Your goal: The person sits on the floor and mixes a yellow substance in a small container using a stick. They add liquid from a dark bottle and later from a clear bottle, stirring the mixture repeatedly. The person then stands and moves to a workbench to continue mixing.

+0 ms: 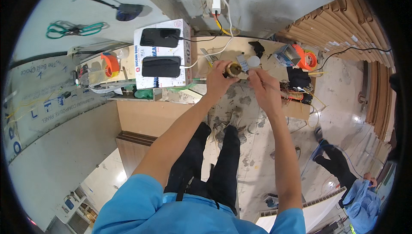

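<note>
My left hand (218,80) is closed round a small, round, yellowish pot-like piece (234,69) with a dark hollow. My right hand (265,91) pinches a thin tool (277,89), its slim shaft running back past my fingers. The tool's front end points at the round piece; whether it touches the inside is too small to tell. Just beyond my hands lie a white round disc (254,61) and a small pale printed packet (242,63) on the wooden bench (206,45).
A white carton (187,53) bears two dark phones (160,37) on charging cables. Orange tape rolls (112,65) lie at both bench ends. Stacked brown boards (334,21) stand at right. Behind them on the right is another person (362,204) in blue. Loose wires hang beside the bench.
</note>
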### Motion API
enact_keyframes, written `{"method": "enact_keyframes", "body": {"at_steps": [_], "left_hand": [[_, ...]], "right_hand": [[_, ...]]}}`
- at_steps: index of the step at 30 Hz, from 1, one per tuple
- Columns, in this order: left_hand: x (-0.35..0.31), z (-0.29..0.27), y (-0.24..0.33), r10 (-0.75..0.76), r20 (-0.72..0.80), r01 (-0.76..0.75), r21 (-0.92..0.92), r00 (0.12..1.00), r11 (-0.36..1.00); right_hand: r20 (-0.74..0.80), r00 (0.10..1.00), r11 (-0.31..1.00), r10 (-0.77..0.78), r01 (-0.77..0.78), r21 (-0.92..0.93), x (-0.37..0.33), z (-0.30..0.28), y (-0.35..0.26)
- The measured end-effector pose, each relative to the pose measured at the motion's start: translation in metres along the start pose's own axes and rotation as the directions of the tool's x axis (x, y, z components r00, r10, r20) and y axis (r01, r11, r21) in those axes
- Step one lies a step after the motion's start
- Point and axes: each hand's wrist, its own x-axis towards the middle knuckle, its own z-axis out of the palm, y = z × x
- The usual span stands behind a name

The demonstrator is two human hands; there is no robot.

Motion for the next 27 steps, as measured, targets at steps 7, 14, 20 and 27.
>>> {"method": "enact_keyframes", "body": {"at_steps": [7,14,20,27], "left_hand": [[0.049,0.046,-0.04,-0.09,-0.125,0.099,0.065,0.988,0.993],[0.07,0.049,-0.045,-0.194,-0.006,0.192,0.174,0.981,0.966],[0.068,0.059,-0.053,-0.17,-0.018,0.17,0.196,0.985,0.966],[0.065,0.056,-0.05,-0.226,-0.021,0.225,0.205,0.974,0.953]], "right_hand": [[-0.037,0.99,0.991,-0.137,0.137,-0.006,0.061,0.006,0.049],[0.029,0.953,0.953,-0.303,0.302,0.032,0.105,0.008,0.058],[0.106,0.969,0.971,-0.224,0.231,-0.059,0.109,0.011,0.078],[0.128,0.978,0.985,-0.165,0.17,-0.028,0.1,0.018,0.086]]}}
